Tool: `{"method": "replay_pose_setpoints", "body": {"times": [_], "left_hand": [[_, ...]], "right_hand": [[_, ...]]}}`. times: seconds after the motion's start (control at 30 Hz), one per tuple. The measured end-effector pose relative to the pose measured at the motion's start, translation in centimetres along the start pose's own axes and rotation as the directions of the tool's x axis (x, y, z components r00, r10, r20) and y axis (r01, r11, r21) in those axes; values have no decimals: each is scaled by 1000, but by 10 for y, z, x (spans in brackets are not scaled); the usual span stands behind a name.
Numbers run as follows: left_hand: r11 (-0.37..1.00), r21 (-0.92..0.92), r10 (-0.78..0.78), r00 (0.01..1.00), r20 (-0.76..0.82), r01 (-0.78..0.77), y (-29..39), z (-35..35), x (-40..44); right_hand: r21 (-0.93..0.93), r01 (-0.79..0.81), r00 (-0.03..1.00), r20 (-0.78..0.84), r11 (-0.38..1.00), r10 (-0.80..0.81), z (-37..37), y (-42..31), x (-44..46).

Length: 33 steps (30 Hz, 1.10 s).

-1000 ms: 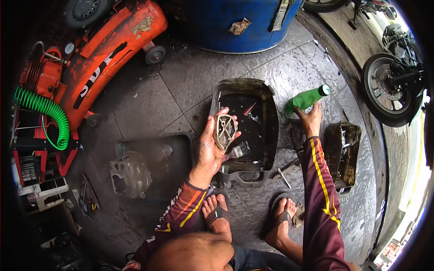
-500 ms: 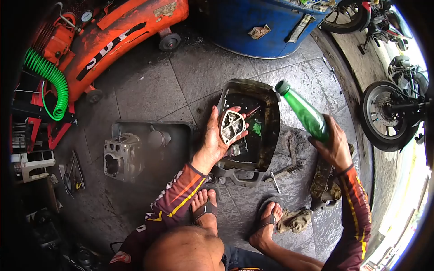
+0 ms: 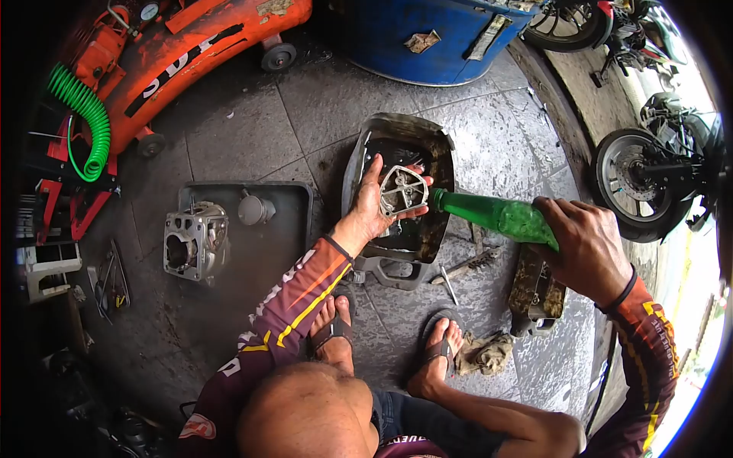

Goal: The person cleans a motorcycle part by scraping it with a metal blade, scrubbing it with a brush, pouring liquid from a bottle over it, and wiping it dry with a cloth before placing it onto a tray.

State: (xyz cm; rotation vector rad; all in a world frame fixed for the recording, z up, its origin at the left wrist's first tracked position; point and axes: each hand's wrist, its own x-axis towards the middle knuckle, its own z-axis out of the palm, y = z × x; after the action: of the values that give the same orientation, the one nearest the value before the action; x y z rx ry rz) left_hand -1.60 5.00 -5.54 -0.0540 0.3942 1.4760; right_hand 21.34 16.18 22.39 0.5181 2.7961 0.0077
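Note:
My left hand [image 3: 366, 213] holds a light metal engine cover [image 3: 405, 191], roughly triangular with inner ribs, over a dirty black pan [image 3: 445, 229]. Dark liquid seems to lie in the pan. In my right hand [image 3: 592, 248] is a green bottle [image 3: 485, 212], gripped near its base and tipped almost level. Its mouth points at the cover's right edge, very close to my left fingertips. Whether liquid is coming out, I cannot make out. Left of the pan, a metal engine cylinder [image 3: 197, 243] and a piston [image 3: 256, 208] sit in a grey tray [image 3: 309, 229].
An orange compressor [image 3: 206, 46] with a green coiled hose [image 3: 93, 130] stands at upper left. Behind the pan is a blue drum [image 3: 382, 38]. A motorcycle wheel [image 3: 630, 183] is at right. A rag [image 3: 487, 353], a greasy metal part [image 3: 527, 298] and a thin tool [image 3: 448, 285] lie on the floor.
The bottle has swung from steeply upright-leaning to nearly level, its mouth now beside the cover. My right hand has turned and moved right. The whole view has shifted slightly.

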Motion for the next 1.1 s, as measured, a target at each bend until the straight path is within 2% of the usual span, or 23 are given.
{"method": "replay_pose_setpoints", "body": {"times": [0.07, 0.23, 0.37, 0.5, 0.53, 0.7, 0.87, 0.93, 1.1], "left_hand": [[1000, 21, 16, 1000, 1, -16, 3, 4, -3], [994, 92, 56, 998, 42, -60, 6, 10, -7], [986, 164, 48, 999, -21, -44, 6, 4, -4], [1000, 29, -14, 998, 61, 12, 7, -5, -5], [999, -13, -30, 992, 126, 31, 8, -8, -5], [999, 52, -14, 996, 86, 9, 9, -2, -7], [995, 96, -4, 998, 70, -2, 8, 5, -7], [993, 115, 1, 998, 55, -8, 6, 7, -8], [986, 166, 0, 998, 60, -10, 7, 10, -12]], "right_hand": [[-24, 20, 998, -56, 1000, -21, -4, -1, -1], [-70, 3, 999, -44, 998, -6, -16, 1, -6], [-60, 9, 993, -116, 998, -16, -23, 4, -7], [-92, 4, 995, -102, 996, -14, -22, 1, -8], [-85, 15, 993, -111, 996, -25, -20, 0, -8], [-127, 42, 982, -179, 991, -64, -20, -2, -8], [-100, 9, 992, -127, 995, -22, -25, -3, -10], [-112, 45, 981, -183, 993, -65, -23, -4, -11], [-114, 58, 976, -204, 992, -80, -23, -5, -10]]}}
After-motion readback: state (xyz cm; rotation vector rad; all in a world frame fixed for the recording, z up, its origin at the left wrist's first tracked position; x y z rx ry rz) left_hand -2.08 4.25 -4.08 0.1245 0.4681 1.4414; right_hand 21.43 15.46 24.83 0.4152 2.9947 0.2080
